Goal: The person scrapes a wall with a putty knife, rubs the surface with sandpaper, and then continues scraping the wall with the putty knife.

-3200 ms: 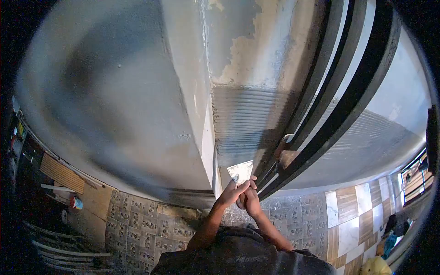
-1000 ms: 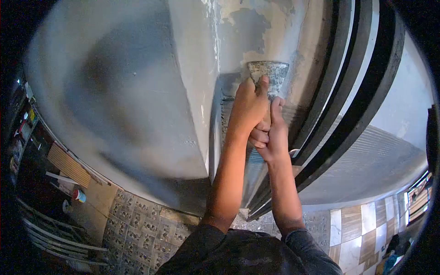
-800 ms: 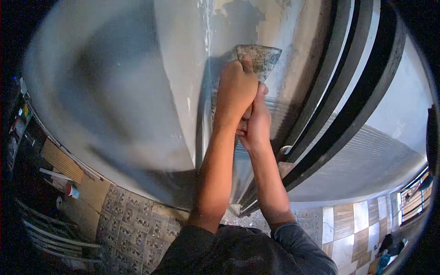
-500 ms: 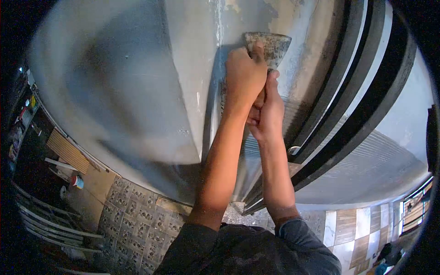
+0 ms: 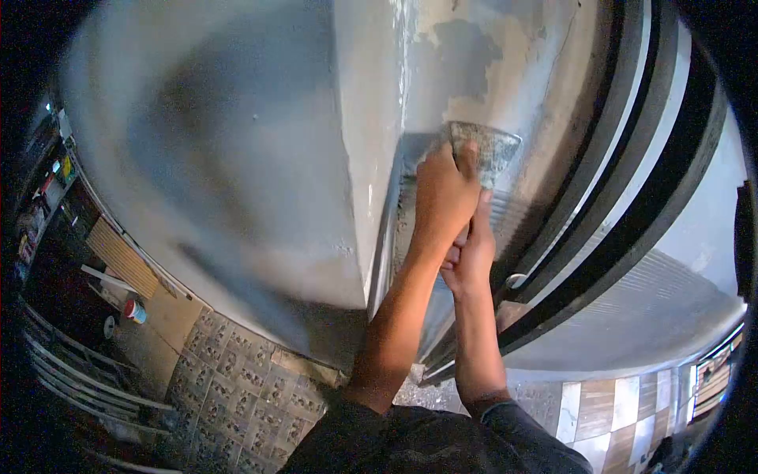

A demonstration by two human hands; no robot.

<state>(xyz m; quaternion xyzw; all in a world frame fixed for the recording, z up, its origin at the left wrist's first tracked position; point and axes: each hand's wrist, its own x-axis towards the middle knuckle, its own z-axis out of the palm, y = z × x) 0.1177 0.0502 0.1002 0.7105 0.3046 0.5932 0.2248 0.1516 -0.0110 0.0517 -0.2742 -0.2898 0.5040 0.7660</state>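
A wide scraper with a stained, worn blade lies against the wall, near its inner corner. My left hand is closed on it, with fingers pressed at the left side of the blade. Below and to the right, my right hand wraps round the handle, which the two hands mostly hide. Grey damp-looking patches and pale flaking streaks mark the wall above the blade.
Dark curved bars stand close on the right. Patterned floor tiles lie below at left, with a small bucket beyond. Brown and white tiles cover the floor at lower right.
Both hands and the scraper appear lower and slightly further right in the view. The wall and corner have also shifted down and right, and both hands still grip the scraper.
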